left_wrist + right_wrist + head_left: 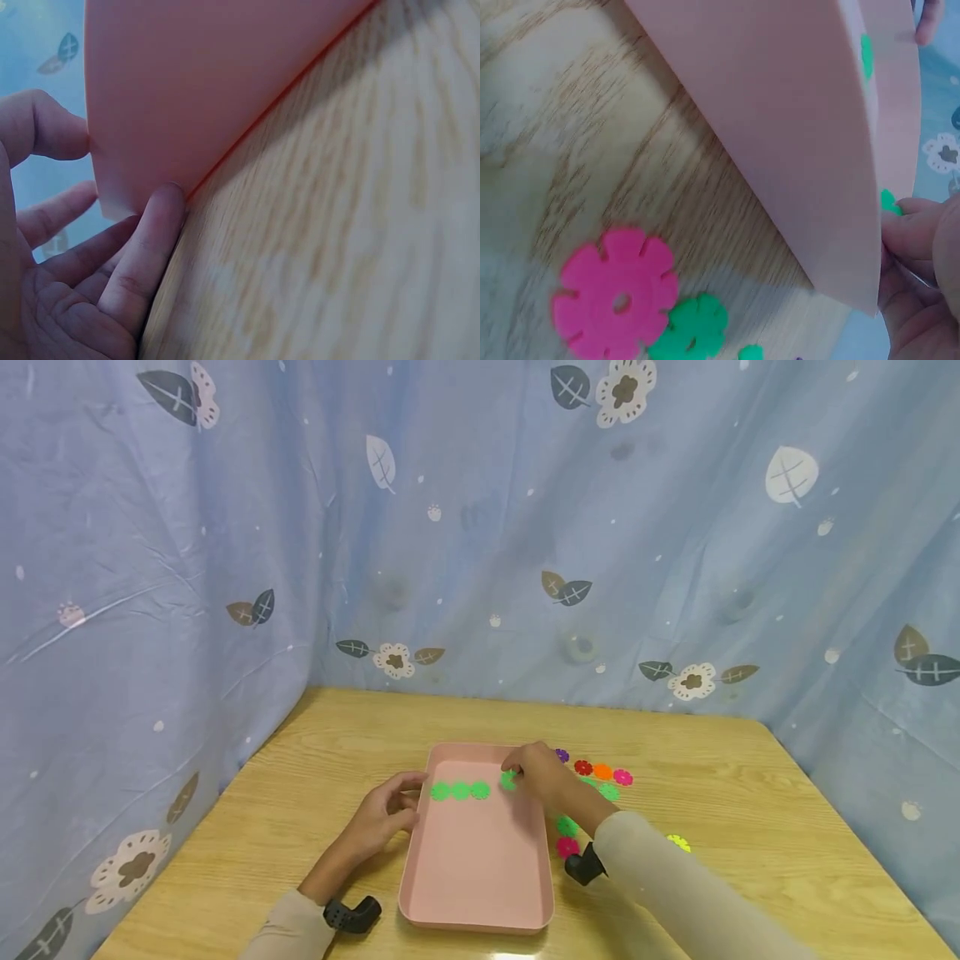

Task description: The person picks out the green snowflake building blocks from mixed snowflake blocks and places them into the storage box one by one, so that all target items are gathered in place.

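Note:
A pink tray [480, 860] lies on the wooden table. Three green flower-shaped discs [460, 791] form a row across its inside, starting near the left wall. My right hand [543, 772] reaches over the tray's far right part and pinches another green flower-shaped disc [508, 780]; its fingers partly cover the disc. At the tray's left side is my left hand [382, 818], thumb and fingers bent loosely. In the left wrist view, its thumb [60, 131] meets the rim, while another fingertip [166, 199] touches the outer wall low down by the table.
Right of the tray lie more flower discs: dark red [583, 767], orange [603, 772], pink [622, 777], green [609, 792], purple [562, 755], yellow [678, 842] and magenta [615, 292]. My right forearm passes over that side. A patterned blue curtain [480, 543] hangs behind the table.

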Demonstrator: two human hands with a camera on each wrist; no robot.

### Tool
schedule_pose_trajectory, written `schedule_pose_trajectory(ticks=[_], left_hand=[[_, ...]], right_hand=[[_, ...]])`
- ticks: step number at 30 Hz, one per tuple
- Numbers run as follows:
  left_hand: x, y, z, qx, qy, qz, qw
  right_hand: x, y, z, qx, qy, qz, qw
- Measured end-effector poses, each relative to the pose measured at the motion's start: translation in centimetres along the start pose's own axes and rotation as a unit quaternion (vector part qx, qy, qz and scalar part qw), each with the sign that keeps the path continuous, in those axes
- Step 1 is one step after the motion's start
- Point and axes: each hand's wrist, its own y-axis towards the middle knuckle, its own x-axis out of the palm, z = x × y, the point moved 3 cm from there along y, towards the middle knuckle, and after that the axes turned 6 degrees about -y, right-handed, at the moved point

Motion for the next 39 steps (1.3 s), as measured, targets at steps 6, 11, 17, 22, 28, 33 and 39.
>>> schedule_pose_trajectory(ticks=[6, 11, 17, 22, 28, 33, 39], left_hand=[[0.0, -0.2, -0.1, 0.002, -0.002, 0.005, 1.0000], [0.0, -0.1, -0.2, -0.010, 0.000, 0.011, 0.9999], [0.0, -0.1, -0.2, -0.002, 0.003, 0.006, 1.0000], [0.0, -0.1, 0.0, -0.003, 0.005, 0.001, 1.0000], [0.1, 0.0, 0.0, -0.003, 0.004, 0.002, 1.0000], [0.0, 0.0, -0.1, 0.001, 0.002, 0.002, 1.0000], [0.1, -0.1, 0.0, -0.002, 0.004, 0.002, 1.0000]], right_hand=[[0.7, 0.4, -0.4, -0.017, -0.046, -0.015, 0.9987], [1.1, 0.6, -0.4, -0.004, -0.068, -0.016, 0.9975], [1.5, 0.6, -0.6, 0.000, -0.093, -0.028, 0.9952], [1.8, 0.6, -0.6, -0.008, -0.105, -0.027, 0.9941], [2.0, 0.4, -0.8, -0.024, -0.121, -0.012, 0.9923], [2.0, 0.4, -1.0, -0.030, -0.135, -0.008, 0.9904], [2.1, 0.4, -1.0, -0.015, -0.135, -0.017, 0.9906]])
